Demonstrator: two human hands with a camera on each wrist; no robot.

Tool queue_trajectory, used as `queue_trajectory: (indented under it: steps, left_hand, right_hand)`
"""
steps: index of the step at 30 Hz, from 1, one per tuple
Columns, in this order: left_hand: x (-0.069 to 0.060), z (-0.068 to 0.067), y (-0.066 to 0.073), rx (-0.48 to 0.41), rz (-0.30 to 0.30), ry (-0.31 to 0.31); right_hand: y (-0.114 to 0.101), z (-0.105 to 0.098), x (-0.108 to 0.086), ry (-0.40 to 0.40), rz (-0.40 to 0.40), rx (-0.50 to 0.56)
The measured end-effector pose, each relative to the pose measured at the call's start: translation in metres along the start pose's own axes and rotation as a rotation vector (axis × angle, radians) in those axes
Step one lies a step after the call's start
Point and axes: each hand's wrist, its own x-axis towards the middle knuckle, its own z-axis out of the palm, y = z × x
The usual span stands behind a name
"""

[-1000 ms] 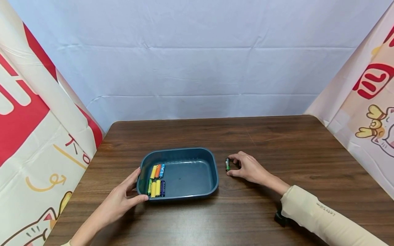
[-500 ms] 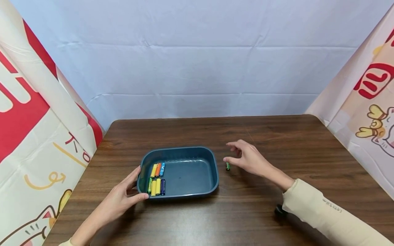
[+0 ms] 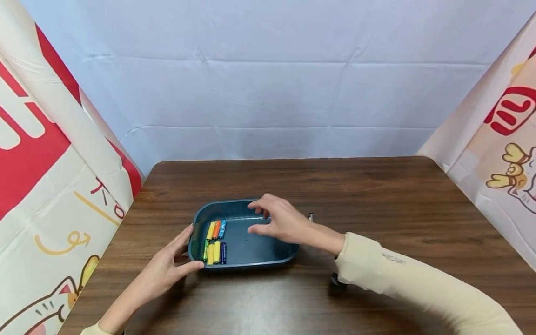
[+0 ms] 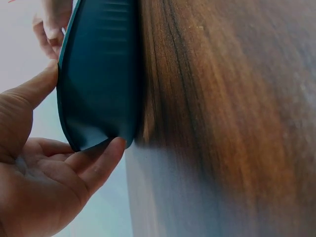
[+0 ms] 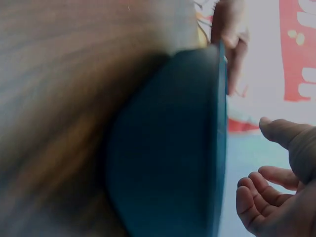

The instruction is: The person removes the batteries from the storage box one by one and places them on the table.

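- Seven batteries [image 3: 216,247], labels unreadable, lie left in the tray [image 3: 251,249].
- Left hand [image 3: 168,266] pinches its left rim.
- Right hand [image 3: 284,222], empty, fingers parted, hovers above; wrist [image 3: 325,237] half-hides another battery [image 3: 311,217].

dark teal tray [image 3: 251,265]: upright | seven coloured batteries [image 3: 216,252]: two rows, tray's left end | lone battery [image 3: 311,217]: right of tray, partly hidden

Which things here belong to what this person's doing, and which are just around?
Seemingly part of the job:
Dark blue tray
Seven batteries inside it
Partly hidden battery outside it
Left hand, gripping the tray
Right hand, above the tray

Just surroundings:
Wood-grain table
White backdrop
Printed cloths at both sides
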Motion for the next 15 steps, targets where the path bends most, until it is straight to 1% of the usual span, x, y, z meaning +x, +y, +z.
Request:
queue_trajectory:
  steps: [3,7,11,15]
  left_hand:
    - [0.000,-0.001,0.001,-0.004,-0.019,-0.008]
    - [0.000,-0.001,0.002,-0.015,-0.035,-0.019]
    - [0.000,0.000,0.001,-0.019,-0.030,-0.018]
    - [0.000,0.000,0.000,-0.011,-0.024,-0.007]
  right_hand:
    - [-0.009,0.020,0.009,-0.087,0.041,0.000]
    - [-0.014,0.042,0.020,-0.174,0.100,-0.015]
    - [-0.016,0.057,0.028,-0.232,0.139,-0.025]
    - [-0.016,0.069,0.033,-0.267,0.153,-0.032]
